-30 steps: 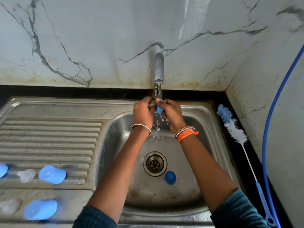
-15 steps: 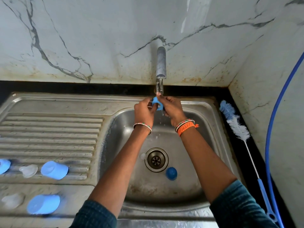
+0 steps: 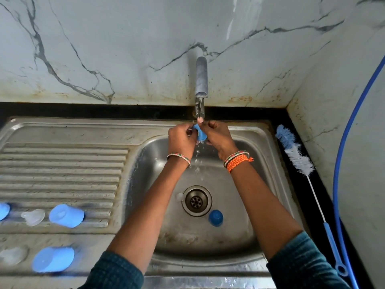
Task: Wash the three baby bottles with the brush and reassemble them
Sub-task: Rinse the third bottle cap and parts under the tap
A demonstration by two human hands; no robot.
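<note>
Left hand (image 3: 181, 140) and right hand (image 3: 218, 136): raised together under the grey metal tap spout (image 3: 201, 77), both pinching one small blue plastic bottle ring (image 3: 200, 134); water trickles from it into the stainless steel sink basin (image 3: 245, 207)
Ring: rounded, bright blue, partly hidden by fingers
Basin floor: round drain (image 3: 196, 200), small dark-blue cap (image 3: 215, 218) just beside it, open steel all round
Ribbed draining board (image 3: 62, 170): two light-blue cups (image 3: 66, 215) (image 3: 53, 260) lying on their sides, clear teats (image 3: 33, 216) (image 3: 11, 255) beside them, near the front edge
Right counter edge: long blue-and-white bristle bottle brush (image 3: 298, 157), lying apart from the basin, beside a blue hose (image 3: 341, 147)
</note>
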